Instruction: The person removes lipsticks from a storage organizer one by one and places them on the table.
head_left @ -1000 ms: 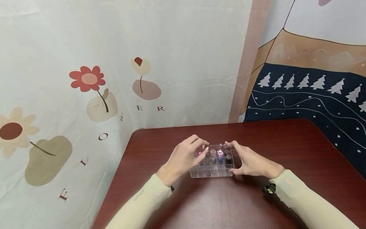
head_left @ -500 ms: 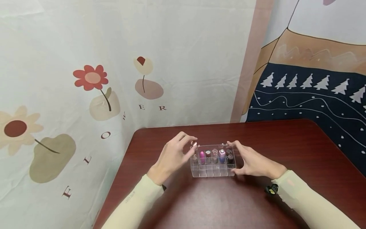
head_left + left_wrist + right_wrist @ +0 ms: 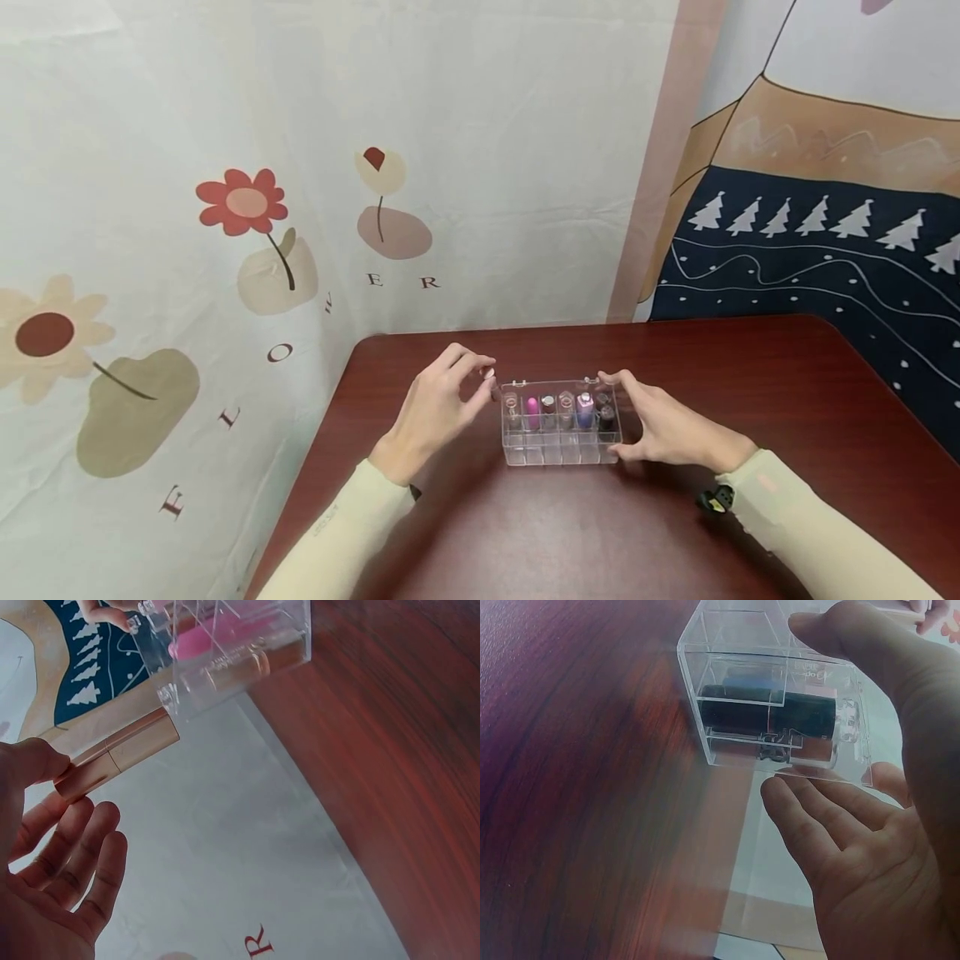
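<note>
A clear plastic lipstick organizer [image 3: 561,455] stands on the table, divided into small compartments. Several lipsticks stand in its back part, among them a bright pink one [image 3: 532,412] and a black tube [image 3: 802,712]; the front row of compartments holds nothing. Just left of the organizer, my left hand [image 3: 429,407] pinches a shiny rose-gold lipstick [image 3: 118,753] by one end between thumb and fingertips. My right hand [image 3: 671,427] grips the organizer's right end, thumb at the front and fingers at the back.
The dark red wooden table [image 3: 555,533] has rounded far corners. Behind it hang a pale flower-print cloth [image 3: 510,167] and a navy cloth with white trees [image 3: 810,258]. A dark band [image 3: 716,498] shows at my right wrist.
My left hand has drawn the rose-gold lipstick leftward, from over the organizer to beside its left end. The right hand keeps its grip on the organizer.
</note>
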{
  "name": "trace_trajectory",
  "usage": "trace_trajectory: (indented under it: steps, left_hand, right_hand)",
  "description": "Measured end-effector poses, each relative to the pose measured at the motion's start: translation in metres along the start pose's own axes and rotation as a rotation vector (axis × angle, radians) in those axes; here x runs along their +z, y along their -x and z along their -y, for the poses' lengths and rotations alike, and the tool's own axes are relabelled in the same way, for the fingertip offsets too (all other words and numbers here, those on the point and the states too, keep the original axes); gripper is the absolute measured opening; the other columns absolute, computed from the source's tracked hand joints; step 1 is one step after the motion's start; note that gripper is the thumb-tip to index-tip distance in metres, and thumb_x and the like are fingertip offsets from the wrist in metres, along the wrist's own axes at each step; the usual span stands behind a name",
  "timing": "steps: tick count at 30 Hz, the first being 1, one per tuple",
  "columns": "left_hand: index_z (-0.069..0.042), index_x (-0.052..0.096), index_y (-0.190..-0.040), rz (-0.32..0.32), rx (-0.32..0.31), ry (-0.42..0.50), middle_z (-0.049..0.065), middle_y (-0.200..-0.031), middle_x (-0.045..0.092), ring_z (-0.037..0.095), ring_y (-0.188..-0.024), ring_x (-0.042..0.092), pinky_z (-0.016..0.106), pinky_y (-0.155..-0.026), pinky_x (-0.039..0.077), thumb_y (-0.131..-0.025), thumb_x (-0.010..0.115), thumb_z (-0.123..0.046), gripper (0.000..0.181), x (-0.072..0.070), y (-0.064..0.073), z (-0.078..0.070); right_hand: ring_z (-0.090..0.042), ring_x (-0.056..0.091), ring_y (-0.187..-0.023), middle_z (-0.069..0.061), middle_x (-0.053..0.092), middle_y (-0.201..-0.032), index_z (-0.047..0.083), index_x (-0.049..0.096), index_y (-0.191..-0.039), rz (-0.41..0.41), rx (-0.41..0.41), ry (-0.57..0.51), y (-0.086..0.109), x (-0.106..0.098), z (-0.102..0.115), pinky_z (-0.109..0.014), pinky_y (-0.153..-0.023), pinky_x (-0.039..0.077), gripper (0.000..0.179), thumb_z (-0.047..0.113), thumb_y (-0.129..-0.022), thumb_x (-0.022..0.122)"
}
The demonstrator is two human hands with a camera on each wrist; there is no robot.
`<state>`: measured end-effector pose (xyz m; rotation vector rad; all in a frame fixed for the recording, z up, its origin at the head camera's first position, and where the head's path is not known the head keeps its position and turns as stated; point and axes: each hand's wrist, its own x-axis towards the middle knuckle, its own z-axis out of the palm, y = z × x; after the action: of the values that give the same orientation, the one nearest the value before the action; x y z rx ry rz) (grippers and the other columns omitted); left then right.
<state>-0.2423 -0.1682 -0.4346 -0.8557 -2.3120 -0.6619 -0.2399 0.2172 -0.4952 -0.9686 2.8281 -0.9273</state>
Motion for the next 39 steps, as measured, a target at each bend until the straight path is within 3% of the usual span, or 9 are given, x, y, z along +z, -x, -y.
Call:
trace_trajectory:
  steps: [14,25,39]
  left_hand:
    - [-0.011,0.085,-0.120,0.048,-0.057,-0.024,0.002,-0.107,0.076,0.013,-0.092,0.080,0.031,-0.077,0.064,-0.102,0.086,-0.006,0.018,0.003,0.011,0.020]
    - [-0.011,0.086,-0.120,0.152,-0.129,-0.035,0.003,-0.108,0.077,0.017,-0.095,0.080,0.034,-0.082,0.067,-0.102,0.088,-0.008,0.019,0.008,0.018,0.030]
    - [-0.011,0.087,-0.120,0.200,-0.148,-0.007,0.004,-0.107,0.078,0.021,-0.093,0.081,0.032,-0.079,0.065,-0.100,0.088,-0.006,0.020,0.017,0.026,0.036]
  right_hand:
    - [-0.034,0.076,-0.139,-0.018,0.070,-0.159,0.008,0.040,-0.166,0.009,0.010,-0.009,0.005,-0.002,0.000,-0.067,-0.117,0.060,0.106,0.028,-0.085,0.105]
    - [-0.034,0.074,-0.141,-0.018,0.067,-0.164,0.010,0.039,-0.166,0.012,0.010,-0.009,0.003,-0.003,0.000,-0.067,-0.117,0.060,0.106,0.030,-0.086,0.106]
    - [-0.037,0.072,-0.145,-0.020,0.061,-0.171,0.010,0.041,-0.164,0.004,-0.004,0.002,0.001,-0.002,0.003,-0.067,-0.119,0.059,0.102,0.028,-0.086,0.105]
